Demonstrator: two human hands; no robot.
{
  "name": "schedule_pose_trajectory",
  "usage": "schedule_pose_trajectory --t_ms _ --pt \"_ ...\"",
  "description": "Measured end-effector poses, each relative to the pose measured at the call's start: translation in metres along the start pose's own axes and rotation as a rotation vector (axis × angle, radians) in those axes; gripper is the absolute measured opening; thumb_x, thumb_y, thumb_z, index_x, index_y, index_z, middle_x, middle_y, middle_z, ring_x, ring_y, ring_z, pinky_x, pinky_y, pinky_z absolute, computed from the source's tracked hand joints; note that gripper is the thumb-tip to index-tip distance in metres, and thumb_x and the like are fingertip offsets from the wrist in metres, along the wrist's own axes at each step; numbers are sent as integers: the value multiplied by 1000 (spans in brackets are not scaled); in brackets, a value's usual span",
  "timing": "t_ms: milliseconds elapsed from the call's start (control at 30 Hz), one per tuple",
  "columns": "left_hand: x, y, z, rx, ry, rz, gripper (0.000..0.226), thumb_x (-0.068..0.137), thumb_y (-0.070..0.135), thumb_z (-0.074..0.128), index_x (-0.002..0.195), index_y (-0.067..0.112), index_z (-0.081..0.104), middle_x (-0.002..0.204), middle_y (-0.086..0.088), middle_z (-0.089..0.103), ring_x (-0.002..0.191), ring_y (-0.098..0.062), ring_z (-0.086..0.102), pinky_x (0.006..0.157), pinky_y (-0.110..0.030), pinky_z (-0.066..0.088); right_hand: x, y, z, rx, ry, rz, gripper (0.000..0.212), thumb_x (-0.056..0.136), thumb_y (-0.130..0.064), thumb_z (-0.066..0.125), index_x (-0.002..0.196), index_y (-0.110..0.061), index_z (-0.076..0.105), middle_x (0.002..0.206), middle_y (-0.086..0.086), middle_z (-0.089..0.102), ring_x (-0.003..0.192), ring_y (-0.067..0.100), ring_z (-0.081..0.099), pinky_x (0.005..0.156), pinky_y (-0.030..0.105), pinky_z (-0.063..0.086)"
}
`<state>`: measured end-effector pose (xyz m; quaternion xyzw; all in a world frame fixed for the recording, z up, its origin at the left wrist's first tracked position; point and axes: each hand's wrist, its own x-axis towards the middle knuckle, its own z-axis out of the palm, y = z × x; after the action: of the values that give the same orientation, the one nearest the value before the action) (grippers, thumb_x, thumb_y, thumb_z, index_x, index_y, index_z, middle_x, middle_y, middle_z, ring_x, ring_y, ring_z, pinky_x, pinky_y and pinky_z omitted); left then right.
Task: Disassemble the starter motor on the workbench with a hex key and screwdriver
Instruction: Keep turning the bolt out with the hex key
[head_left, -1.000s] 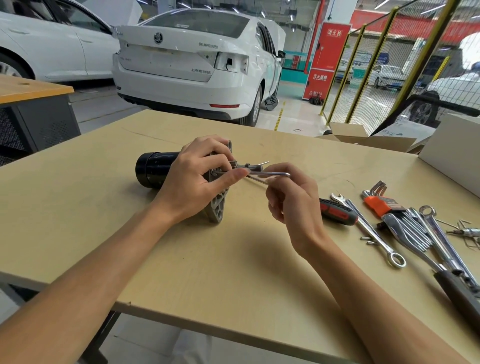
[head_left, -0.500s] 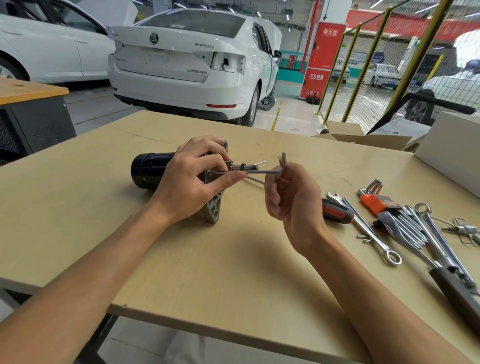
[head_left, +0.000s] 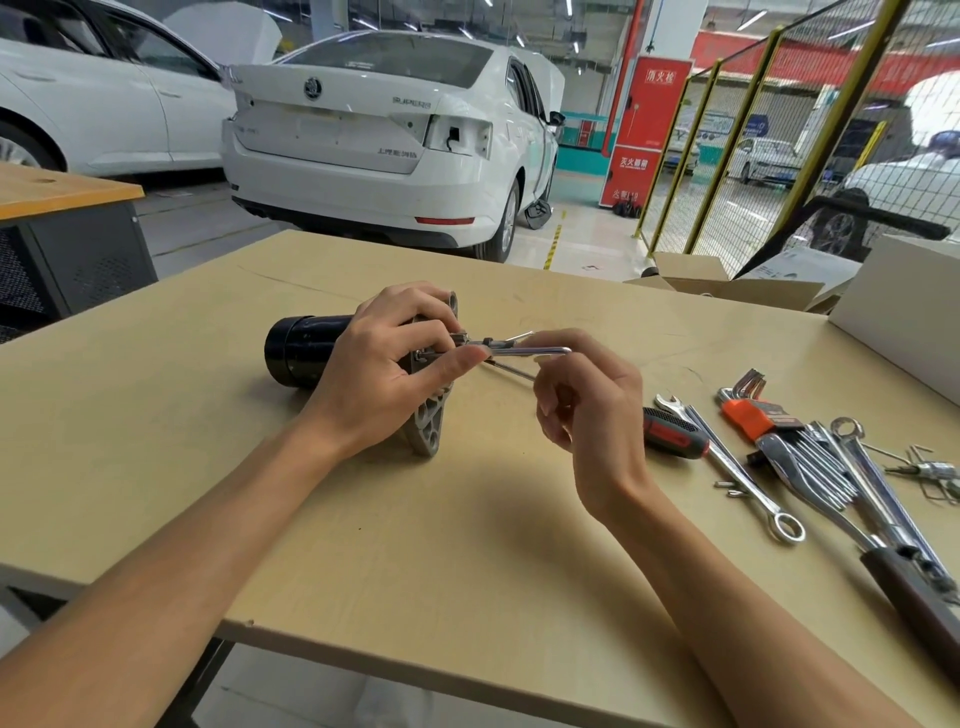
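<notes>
Starter motor (head_left: 304, 353) lying on its side on the workbench (head_left: 208, 467), black cylindrical body to the left, grey cast flange (head_left: 431, 426) to the right, its lower lobe resting on the bench top. The motor appears whole: body and flange are joined and no removed cover or housing lies beside it, so by this view disassembly is judged to be at an early fastener-loosening step, with separation of the housings yet to come.

Left hand (head_left: 384, 379) curled over the flange end, fingers wrapped on the casting and the thumb stretched right to press on the long arm of the hex key (head_left: 524, 351), steadying it near the flange face. The key runs level from the flange to the right; its tip looks seated at a fastener, though the fingers hide the actual engagement.

Right hand (head_left: 587, 410) closed round the bent outer end of the key, fingers curled tight, the short leg hidden inside the grip; it is placed to turn.

A thin rod (head_left: 511, 370) runs slanting under the key; whether it belongs to the motor cannot be told.

Right of the hands, untouched on the bench: screwdriver (head_left: 675, 439) with red-and-black handle, a spanner (head_left: 727, 462), an orange-holdered hex key set (head_left: 753, 415), further chrome wrenches (head_left: 883, 493), and a few small loose parts (head_left: 727, 488) too small to identify.
</notes>
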<state>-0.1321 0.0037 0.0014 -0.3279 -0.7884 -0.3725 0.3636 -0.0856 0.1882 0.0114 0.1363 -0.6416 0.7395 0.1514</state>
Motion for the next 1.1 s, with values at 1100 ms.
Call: schedule_pose_trajectory --t_ms 1100 --pt "1 0 1 28 25 37 40 87 41 64 72 5 70 94 -6 67 114 -25 59 96 -55 45 3 2 -2 37 -7 220 59 105 -39 38 54 -17 59 45 -1 39 39 10 31 39 18 24"
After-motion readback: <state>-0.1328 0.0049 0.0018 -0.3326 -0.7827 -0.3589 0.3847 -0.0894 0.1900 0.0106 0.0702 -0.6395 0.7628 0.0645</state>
